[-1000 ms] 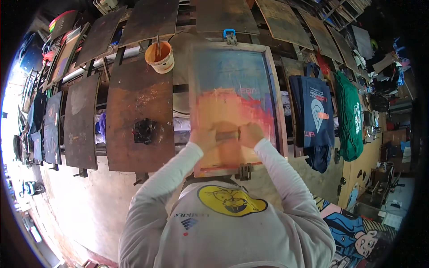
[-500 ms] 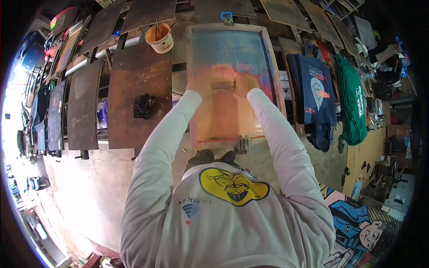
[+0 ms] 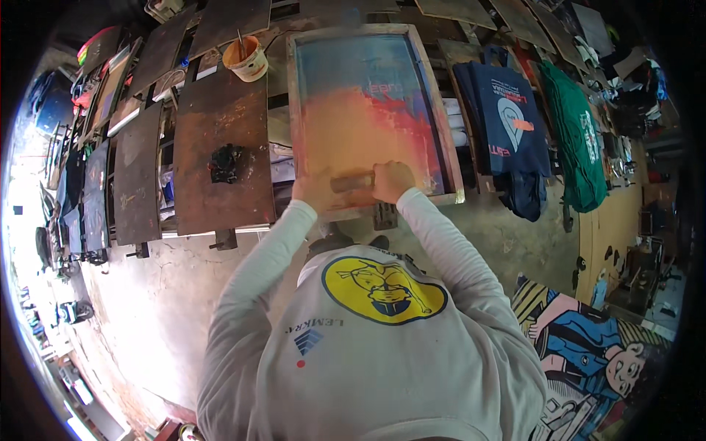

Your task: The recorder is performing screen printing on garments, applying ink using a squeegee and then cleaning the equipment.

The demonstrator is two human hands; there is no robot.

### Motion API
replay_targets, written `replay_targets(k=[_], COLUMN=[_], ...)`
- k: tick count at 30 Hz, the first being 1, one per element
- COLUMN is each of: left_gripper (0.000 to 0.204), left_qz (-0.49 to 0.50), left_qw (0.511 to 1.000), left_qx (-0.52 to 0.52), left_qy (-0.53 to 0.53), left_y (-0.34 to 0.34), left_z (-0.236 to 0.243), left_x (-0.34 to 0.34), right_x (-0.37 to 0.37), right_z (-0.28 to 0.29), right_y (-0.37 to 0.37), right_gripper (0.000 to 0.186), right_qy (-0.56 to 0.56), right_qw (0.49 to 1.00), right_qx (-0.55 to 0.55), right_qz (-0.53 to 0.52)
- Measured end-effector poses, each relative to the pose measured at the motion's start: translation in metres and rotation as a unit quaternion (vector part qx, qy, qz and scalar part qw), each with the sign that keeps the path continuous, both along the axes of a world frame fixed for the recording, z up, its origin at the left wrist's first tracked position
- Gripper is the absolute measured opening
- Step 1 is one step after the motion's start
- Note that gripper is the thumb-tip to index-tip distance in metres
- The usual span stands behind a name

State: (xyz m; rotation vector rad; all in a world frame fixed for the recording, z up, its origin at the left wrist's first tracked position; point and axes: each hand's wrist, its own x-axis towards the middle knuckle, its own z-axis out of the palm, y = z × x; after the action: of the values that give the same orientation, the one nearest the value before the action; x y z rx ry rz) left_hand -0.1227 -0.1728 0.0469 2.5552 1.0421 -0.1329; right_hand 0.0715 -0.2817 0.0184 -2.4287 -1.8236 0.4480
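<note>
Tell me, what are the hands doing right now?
Left hand, right hand both gripping the squeegee. Squeegee on the printing screen, near edge. Nothing in the way.

open mesh (image 3: 368, 95) ahead, frame rails (image 3: 439, 110) flanking

printing screen (image 3: 368, 110) | wood-framed rectangle | centre bench | orange-red ink

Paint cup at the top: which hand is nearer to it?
Left. The left hand lies below the paint cup, on the squeegee; the right hand grips its far end.
</note>
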Motion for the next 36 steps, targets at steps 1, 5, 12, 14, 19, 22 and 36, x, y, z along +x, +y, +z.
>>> replay_targets(k=[1, 5, 12, 14, 19, 22, 36], left_gripper=[0.072, 0.065, 0.054, 0.052, 0.053, 0.054, 0.068], left_qz=[-0.003, -0.141, -0.344, -0.407, -0.435, -0.462, -0.571], left_qw=[1.0, 0.989, 0.934, 0.912, 0.898, 0.884, 0.819], left_qx=[0.001, 0.016, 0.068, 0.046, 0.051, 0.04, 0.051], left_qy=[0.0, -0.043, -0.063, 0.003, -0.04, -0.056, 0.012], left_y=[0.004, 0.035, 0.061, 0.053, 0.083, 0.093, 0.165], left_z=[0.0, 0.001, -0.015, -0.008, -0.039, -0.024, -0.002], left_x=[0.003, 0.041, 0.152, 0.177, 0.171, 0.137, 0.093], right_x=[0.005, 0.034, 0.045, 0.041, 0.001, -0.037, -0.141], right_z=[0.0, -0.011, 0.005, -0.005, -0.004, -0.028, -0.006], right_y=[-0.002, -0.013, -0.059, -0.065, -0.045, -0.032, 0.037], right_gripper=[0.023, 0.027, 0.031, 0.03, 0.028, 0.027, 0.044], right_qy=[0.0, 0.02, 0.017, 0.01, 0.028, -0.006, 0.12], right_qw=[1.0, 0.998, 0.968, 0.958, 0.925, 0.947, 0.898], right_qx=[0.001, 0.041, 0.078, 0.061, 0.035, 0.032, 0.056], right_qz=[-0.003, -0.042, -0.236, -0.28, -0.378, -0.321, -0.419])
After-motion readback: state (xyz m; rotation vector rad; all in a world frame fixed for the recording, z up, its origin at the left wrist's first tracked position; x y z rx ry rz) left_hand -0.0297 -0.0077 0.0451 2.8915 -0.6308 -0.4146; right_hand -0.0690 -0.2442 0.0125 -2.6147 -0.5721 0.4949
